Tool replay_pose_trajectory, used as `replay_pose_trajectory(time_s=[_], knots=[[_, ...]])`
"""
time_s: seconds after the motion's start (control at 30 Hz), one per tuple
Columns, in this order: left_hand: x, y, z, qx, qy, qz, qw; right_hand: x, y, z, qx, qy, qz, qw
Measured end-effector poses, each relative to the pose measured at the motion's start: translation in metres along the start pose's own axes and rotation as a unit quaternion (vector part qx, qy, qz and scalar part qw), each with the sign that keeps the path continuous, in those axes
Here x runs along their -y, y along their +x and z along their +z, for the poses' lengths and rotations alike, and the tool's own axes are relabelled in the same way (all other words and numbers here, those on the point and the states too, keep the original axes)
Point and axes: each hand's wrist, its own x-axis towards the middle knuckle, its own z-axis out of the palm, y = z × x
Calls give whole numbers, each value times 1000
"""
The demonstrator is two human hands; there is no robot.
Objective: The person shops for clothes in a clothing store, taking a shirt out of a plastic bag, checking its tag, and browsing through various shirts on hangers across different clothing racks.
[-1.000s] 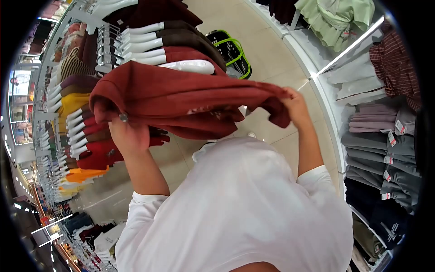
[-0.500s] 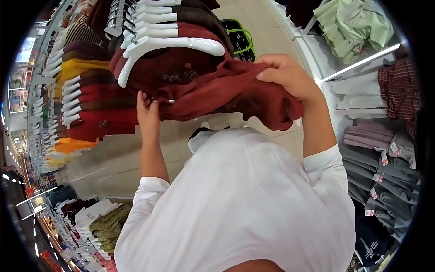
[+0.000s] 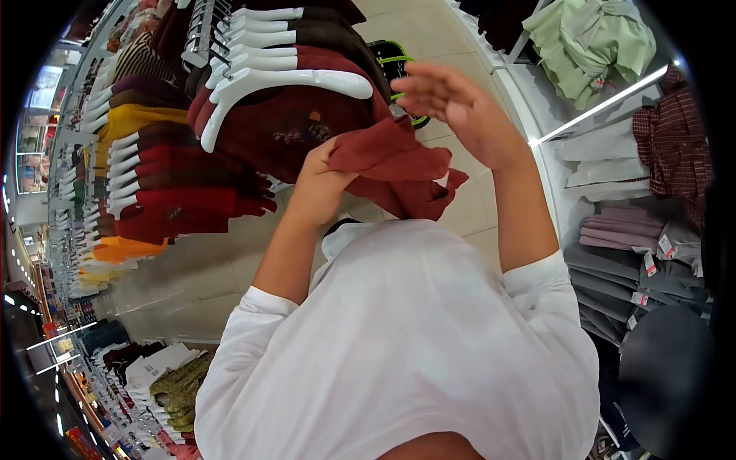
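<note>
A dark red garment [image 3: 280, 123] with a small printed design hangs on a white hanger [image 3: 295, 79] at the front of a rail. My left hand [image 3: 322, 180] is closed around a bunched part of its red cloth, which drapes off to the right of the fingers. To the right and above that cloth, my right hand [image 3: 460, 115] is raised with its fingers apart, holding nothing. Behind the front hanger are several more white hangers with dark red and brown clothes.
A black basket with a green handle [image 3: 399, 57] stands on the tiled floor behind the rail. More red and yellow clothes [image 3: 172, 207] hang along the left. Shelves on the right hold folded grey trousers [image 3: 606, 280], mauve clothes [image 3: 621, 228] and a pale green garment [image 3: 590, 46].
My left hand has moved right and taken hold of the bunched cloth. My right hand has let go of the red cloth and risen, its fingers now spread. A blurred dark round shape has appeared lower right.
</note>
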Motion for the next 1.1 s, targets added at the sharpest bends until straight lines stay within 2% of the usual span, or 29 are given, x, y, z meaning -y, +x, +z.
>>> replay_pose_trajectory(time_s=[0.03,0.07,0.13,0.23,0.33,0.37,0.43,0.53,0.6,0.63,0.67,0.7,0.77,0.83,0.87,0.9,0.97,1.0,1.1], knots=[[-1,0,1,-1,-60,21,998,-9,-11,-5,-14,11,-11,1000],[-2,0,-1,2,-91,14,996,-18,-23,-8,22,1,57,998],[-2,1,-6,7,-153,-1,988,-38,-42,4,15,-89,111,990],[1,4,-11,19,-158,14,987,-56,-51,9,-37,-112,226,967],[4,2,-21,-66,-154,29,985,-77,-53,-6,-141,-83,177,970],[3,-1,-26,-103,-141,23,984,-74,-51,-6,-147,-71,152,975],[-2,-6,-37,-174,-113,12,978,-59,-45,-4,-160,-45,100,981],[3,-23,-75,-199,1,-29,980,-45,-26,5,-142,-38,134,980],[1,-36,-88,-263,108,-125,951,-50,-11,17,-109,-38,133,984],[0,-45,-95,-294,158,-173,927,-48,-6,28,-84,-43,169,981],[6,-51,-111,-288,272,-196,897,-39,0,40,-59,-51,203,976],[14,-59,-121,-305,352,-129,875,-34,9,49,-35,-63,235,969],[22,-70,-104,-326,501,4,802,-51,26,66,26,-109,212,971],[16,-72,-95,-224,476,82,847,-64,40,84,80,-175,183,964],[6,-72,-81,-170,481,91,856,-76,46,92,97,-179,151,967],[-4,-70,-68,-116,483,100,862,-80,53,100,103,-182,158,965],[-7,-63,-59,-106,437,27,893,-83,63,117,112,-193,172,959],[-7,-62,-59,-101,410,-11,906,-80,67,126,90,-150,193,966],[5,-58,-80,-131,563,124,807,-79,78,136,74,-247,174,950]])
